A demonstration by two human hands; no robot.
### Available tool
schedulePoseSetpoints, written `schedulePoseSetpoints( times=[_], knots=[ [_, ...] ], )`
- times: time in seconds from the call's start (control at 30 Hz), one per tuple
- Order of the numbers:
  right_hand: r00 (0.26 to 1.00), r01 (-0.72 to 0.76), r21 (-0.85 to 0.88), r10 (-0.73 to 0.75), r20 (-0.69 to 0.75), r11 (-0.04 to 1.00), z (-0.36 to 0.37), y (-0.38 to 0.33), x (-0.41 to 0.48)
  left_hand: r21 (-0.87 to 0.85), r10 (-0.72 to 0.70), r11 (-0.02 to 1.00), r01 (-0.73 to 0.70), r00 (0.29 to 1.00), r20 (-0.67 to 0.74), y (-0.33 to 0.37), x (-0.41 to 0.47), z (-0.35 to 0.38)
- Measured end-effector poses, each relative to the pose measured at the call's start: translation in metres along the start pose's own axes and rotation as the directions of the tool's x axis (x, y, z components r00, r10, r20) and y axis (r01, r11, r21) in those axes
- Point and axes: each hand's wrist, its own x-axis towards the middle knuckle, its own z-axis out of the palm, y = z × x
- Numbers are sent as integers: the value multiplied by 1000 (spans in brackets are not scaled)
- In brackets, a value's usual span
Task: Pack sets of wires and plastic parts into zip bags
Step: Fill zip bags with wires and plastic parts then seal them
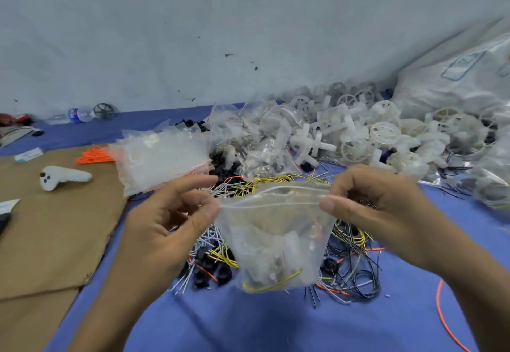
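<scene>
So both hands, left hand (pixel 165 222) and right hand (pixel 367 202), pinch the filled clear plastic zip bag (pixel 276 244) by its top corners; I'd press along the strip evenly.

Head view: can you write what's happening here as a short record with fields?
Held item: zip bag, holding a yellow wire and white plastic parts
Left hand: pinches the bag's top left corner
Right hand: pinches the top right corner
Below the bag: loose wires on blue cloth
Behind: white plastic wheels
</scene>
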Motion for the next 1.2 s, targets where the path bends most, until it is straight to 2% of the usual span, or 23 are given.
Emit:
schedulePoseSetpoints(
  times=[0.1, 0.27, 0.4, 0.53, 0.6, 0.7, 0.77, 0.83, 0.9, 0.97, 1.1, 1.2],
  knots=[
    [997, -46, 52, 43, 59, 998, 3, 5, -1, -41, -56, 998, 55, 998, -30, -10, -4, 7],
    [1000, -14, 38, 14, -3, 999, 1, 0, 2, -120, -78, 991, 66, 992, -103, -11, -4, 7],
    [1000, 3, 76, -2, -10, 997, 1, -6, 2, -10, 0, 1000, -1, 983, -185, -5, -9, 6],
    [999, 46, 143, -43, -24, 989, -4, -12, 0, 143, 163, 981, -130, 954, -253, 4, -12, 5],
    [998, 59, 164, -54, -33, 985, -7, -14, 0, 149, 219, 972, -184, 938, -270, 7, -13, 3],
    [1000, 23, 139, -20, -21, 990, -4, -12, 3, 111, 217, 975, -194, 941, -261, 0, -14, 7],
    [999, -50, 85, 50, -6, 995, 0, -8, 6, 96, 174, 983, -154, 954, -245, -9, -16, 14],
    [996, -89, -66, 89, -8, 994, 6, -8, 8, 80, 125, 991, -108, 957, -260, -16, -18, 20],
    [1000, -14, -265, 18, 10, 964, 17, -18, 10, 84, 115, 992, -96, 956, -268, -21, -21, 24],
    [993, 99, -389, -68, 94, 916, 32, -38, 16, 117, 125, 988, -99, 963, -241, -20, -23, 28],
    [952, 277, -515, -160, 260, 811, 60, -68, 33, 141, 136, 984, -106, 966, -219, -14, -27, 32],
    [936, 304, -495, -158, 314, 814, 67, -74, 39, 119, 132, 987, -106, 964, -232, -12, -29, 29]
  ],
)
